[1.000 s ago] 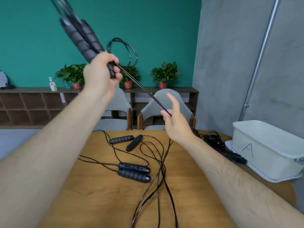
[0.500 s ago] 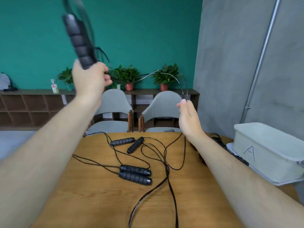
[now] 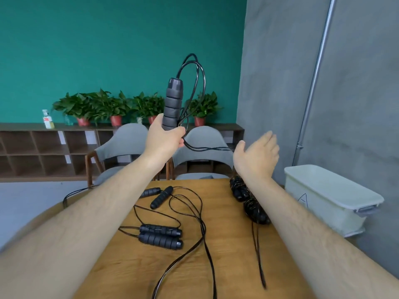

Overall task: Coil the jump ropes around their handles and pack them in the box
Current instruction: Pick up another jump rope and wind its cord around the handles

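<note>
My left hand (image 3: 165,138) grips a pair of grey foam jump-rope handles (image 3: 172,102) and holds them upright above the table's far edge. Their black rope (image 3: 195,67) loops above the handles. Two strands run from under my left fist across to my right hand (image 3: 257,156), which has its fingers straight; the strands reach it at the thumb's base. Two more pairs of handles (image 3: 160,235) (image 3: 159,196) lie on the wooden table (image 3: 228,262) with loose rope around them. Coiled ropes (image 3: 248,201) lie beside my right forearm. The white box (image 3: 330,197), marked A, stands at the right with its lid on.
Two grey chairs (image 3: 123,143) stand at the table's far side. Behind them runs a low wooden shelf (image 3: 32,145) with potted plants (image 3: 97,106) and a small bottle. A grey wall and a metal pipe (image 3: 313,83) are at the right. Loose rope trails off the table's near edge.
My left hand has come down and to the right, bringing the handles upright at the centre. My right hand has moved right and its fingers have straightened. The rope loop now stands above the handles.
</note>
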